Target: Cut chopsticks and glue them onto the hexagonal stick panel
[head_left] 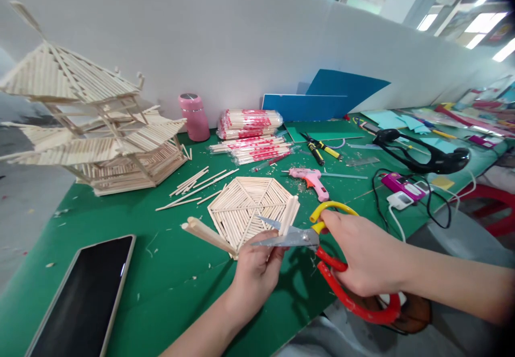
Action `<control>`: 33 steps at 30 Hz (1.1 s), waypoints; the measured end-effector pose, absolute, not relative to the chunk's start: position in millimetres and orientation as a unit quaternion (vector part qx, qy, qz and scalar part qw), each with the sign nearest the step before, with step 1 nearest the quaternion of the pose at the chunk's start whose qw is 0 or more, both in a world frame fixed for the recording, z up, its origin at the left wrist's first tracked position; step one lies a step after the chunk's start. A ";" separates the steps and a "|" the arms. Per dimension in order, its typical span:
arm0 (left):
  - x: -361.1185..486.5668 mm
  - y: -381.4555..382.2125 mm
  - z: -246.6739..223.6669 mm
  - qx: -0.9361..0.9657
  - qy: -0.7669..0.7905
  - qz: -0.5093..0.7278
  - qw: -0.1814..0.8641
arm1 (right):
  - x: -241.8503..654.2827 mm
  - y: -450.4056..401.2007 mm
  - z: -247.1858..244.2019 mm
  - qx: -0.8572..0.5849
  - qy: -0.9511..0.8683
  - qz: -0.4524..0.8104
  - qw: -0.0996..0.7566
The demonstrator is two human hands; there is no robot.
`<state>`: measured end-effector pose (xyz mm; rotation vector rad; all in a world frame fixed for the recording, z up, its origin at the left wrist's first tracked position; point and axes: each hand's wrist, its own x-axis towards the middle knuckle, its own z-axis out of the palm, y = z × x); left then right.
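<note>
Several sticks (288,215) sat pinched in left hand (257,268); right hand (362,255) half-curled round spread scissors (310,237) near table (161,292) edge, blades (296,238) apparently astride sticks; room separated phone (84,298) from left hand.

Red-and-yellow scissor handles (338,290), green tabletop (161,287)

A phone (82,295) and pink flask (195,118) on a green table (161,276); at right, apparently a red stool (497,199).
</note>
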<state>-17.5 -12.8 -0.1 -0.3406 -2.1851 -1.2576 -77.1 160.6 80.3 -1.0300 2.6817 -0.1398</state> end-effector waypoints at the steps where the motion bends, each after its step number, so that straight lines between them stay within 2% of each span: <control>1: -17.7 -13.2 -0.4 -0.126 -0.822 -0.473 0.290 | -77.4 160.0 81.1 -0.354 0.924 -0.047 0.133; 10: -17.8 -15.1 0.6 -0.114 -0.830 -0.478 0.264 | -79.3 161.3 81.2 -0.355 0.927 -0.037 0.117; 16: -16.6 -15.7 -1.4 -0.109 -0.827 -0.474 0.283 | -79.3 152.8 89.8 -0.369 0.924 -0.014 0.097; 26: -19.0 -15.7 2.7 -0.096 -0.829 -0.469 0.290 | -85.6 161.3 82.3 -0.346 0.928 -0.023 0.137; 33: -17.9 -14.5 0.3 -0.103 -0.836 -0.457 0.284 | -83.7 161.4 83.9 -0.364 0.924 -0.038 0.109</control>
